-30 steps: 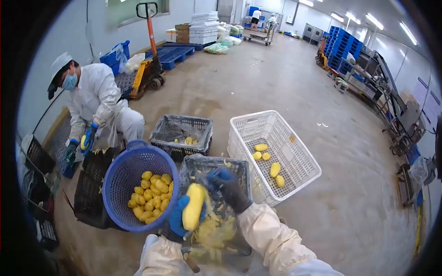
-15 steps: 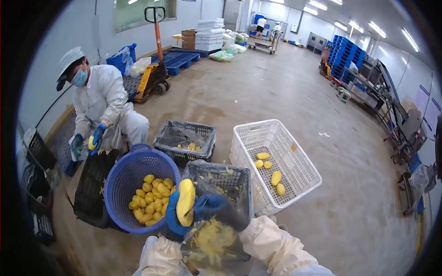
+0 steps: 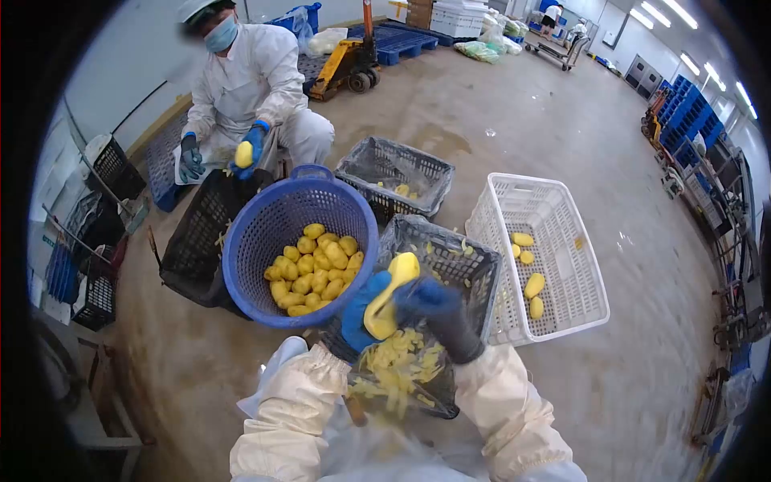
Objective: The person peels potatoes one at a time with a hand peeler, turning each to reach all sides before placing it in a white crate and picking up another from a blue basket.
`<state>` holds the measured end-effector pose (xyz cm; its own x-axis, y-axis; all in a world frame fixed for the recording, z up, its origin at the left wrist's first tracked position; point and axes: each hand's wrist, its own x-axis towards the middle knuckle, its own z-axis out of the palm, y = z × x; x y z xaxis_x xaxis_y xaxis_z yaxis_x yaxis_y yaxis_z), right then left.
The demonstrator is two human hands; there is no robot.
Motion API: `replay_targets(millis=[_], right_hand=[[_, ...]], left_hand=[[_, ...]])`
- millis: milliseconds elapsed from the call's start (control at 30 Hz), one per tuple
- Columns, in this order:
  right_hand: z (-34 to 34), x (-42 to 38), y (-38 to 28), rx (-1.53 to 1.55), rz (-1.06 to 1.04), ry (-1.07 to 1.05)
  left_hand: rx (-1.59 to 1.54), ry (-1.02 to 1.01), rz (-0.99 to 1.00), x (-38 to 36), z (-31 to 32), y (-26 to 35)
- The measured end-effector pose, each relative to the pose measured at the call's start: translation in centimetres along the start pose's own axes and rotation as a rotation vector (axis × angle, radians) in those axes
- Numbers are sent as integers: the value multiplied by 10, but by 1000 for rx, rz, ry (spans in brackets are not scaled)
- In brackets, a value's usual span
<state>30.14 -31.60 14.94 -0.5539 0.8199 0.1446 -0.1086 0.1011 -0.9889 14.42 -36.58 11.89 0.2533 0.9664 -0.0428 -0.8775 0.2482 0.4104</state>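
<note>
Above the lined crate (image 3: 475,273), the left hand (image 3: 356,317) grips a potato (image 3: 385,299), fingers curled round its lower part and the top end jutting free. The right hand (image 3: 434,304) is close against it, blurred; I cannot tell how far it is closed, or whether it holds a tool.

A cut seems the main risk: if the right hand carries an edge, a skid off the curved surface could drive it into the left hand. If the flesh is damp, the potato could also slip from that low hold and drop among the peelings (image 3: 397,365) below. Strips flung wide could miss the crate and land in the white crate (image 3: 590,281) or on the floor (image 3: 658,345).

The potato is long, pale yellow and smooth-looking, its top leaning right. No brown skin shows on the visible side; blur softens its middle.
</note>
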Motion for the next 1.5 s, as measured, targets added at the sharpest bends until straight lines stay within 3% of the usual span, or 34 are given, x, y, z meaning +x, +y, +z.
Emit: replay_targets(millis=[33, 67, 167, 200, 233, 300, 367, 433, 467, 733, 833, 900, 933, 967, 1033, 1100, 1167, 1200, 1233, 1300, 1367, 1433, 1467, 1500], right_hand=[[-13, 10, -5, 80, 65, 112], [-30, 17, -14, 158, 130, 225], [-71, 25, 21, 264, 33, 306], [-58, 21, 8, 463, 93, 278], [-45, 16, -4, 462, 94, 278], [-24, 8, -17, 195, 190, 59], [-27, 15, -9, 277, 212, 118], [-51, 25, 13, 284, 198, 195], [-46, 22, 10, 349, 164, 209], [-48, 23, 17, 480, 233, 239], [-51, 25, 15, 339, 198, 410], [-62, 31, 32, 82, -262, 441], [-70, 24, 34, -182, -293, 331], [-66, 21, 21, -186, -294, 328], [-52, 16, -6, 370, 251, 65], [-72, 20, 19, 307, 156, 151], [-99, 29, 47, 551, 189, 364], [-82, 26, 18, 477, 162, 392], [-69, 24, 5, 475, 173, 374], [-40, 11, -8, 256, 157, 113], [-6, -4, -9, 210, 247, 52], [15, -10, 20, -350, -308, -47], [11, -5, 32, -283, -159, 4], [2, 1, 31, -284, -157, 0]], left_hand=[[134, 56, 4, 1, -8, -3], [73, 54, -104, 1, -28, -7], [205, 31, -133, -6, 11, -2], [112, 60, -139, -3, 3, -1], [111, 61, -139, -2, -3, -3], [-20, 133, -25, 0, 2, 1], [131, 49, -66, -2, -16, -3], [176, 141, -88, -4, 2, -10], [105, 40, -96, 5, -3, -7], [155, 32, -151, 8, -24, -7], [278, -131, -58, 3, 13, -6], [298, -53, -53, -1, 17, -2], [303, 24, -27, -2, 18, -2], [300, 22, -23, -1, 23, 1], [516, 7, -46, 3, 33, 9], [559, -10, 29, 3, 25, -1], [439, -64, -21, -1, 16, -3], [395, -67, -34, 3, 9, 0], [137, 51, -7, 6, 5, -6], [-99, 107, 36, 11, 7, -1], [-160, 184, 104, 18, -21, -7], [-219, 257, 159, 20, -29, -10], [-234, 253, 158, 20, -25, -10], [-250, 246, 156, 19, -24, -11]])
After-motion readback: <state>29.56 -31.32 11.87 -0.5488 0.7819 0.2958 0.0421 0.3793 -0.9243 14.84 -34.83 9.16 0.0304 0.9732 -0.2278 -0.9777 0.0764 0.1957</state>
